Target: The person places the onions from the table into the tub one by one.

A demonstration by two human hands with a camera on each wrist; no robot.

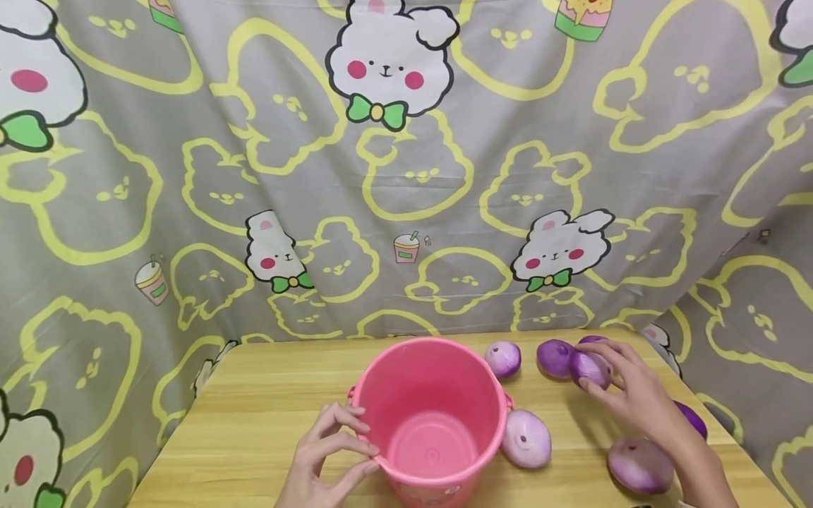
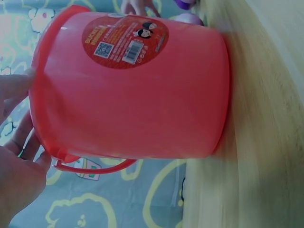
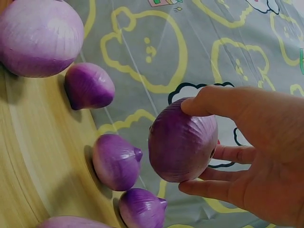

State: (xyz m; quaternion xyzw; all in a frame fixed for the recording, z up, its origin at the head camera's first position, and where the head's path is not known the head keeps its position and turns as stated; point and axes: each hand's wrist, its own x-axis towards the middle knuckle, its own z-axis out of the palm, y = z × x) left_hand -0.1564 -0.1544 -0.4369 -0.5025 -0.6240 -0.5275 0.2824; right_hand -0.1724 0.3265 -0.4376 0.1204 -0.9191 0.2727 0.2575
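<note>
My left hand (image 1: 327,455) holds the near left rim of a pink plastic bucket (image 1: 438,367), fingertips at its edge. The bucket stands upright on the table with nothing inside; its handle (image 2: 102,168) hangs down the side. To the right, my right hand (image 1: 635,395) grips a purple onion (image 3: 183,142) between thumb and fingers, held up off the table. Just behind that onion lie a darker purple onion (image 1: 555,358) and another (image 1: 592,340), partly covered by the hand.
Beside the bucket are a pale onion (image 1: 526,439) and a smaller one (image 1: 503,360) farther back. A large onion (image 1: 640,466) and a dark one (image 1: 691,420) lie by the right forearm. A patterned grey curtain (image 1: 406,183) hangs behind the wooden table (image 1: 254,409).
</note>
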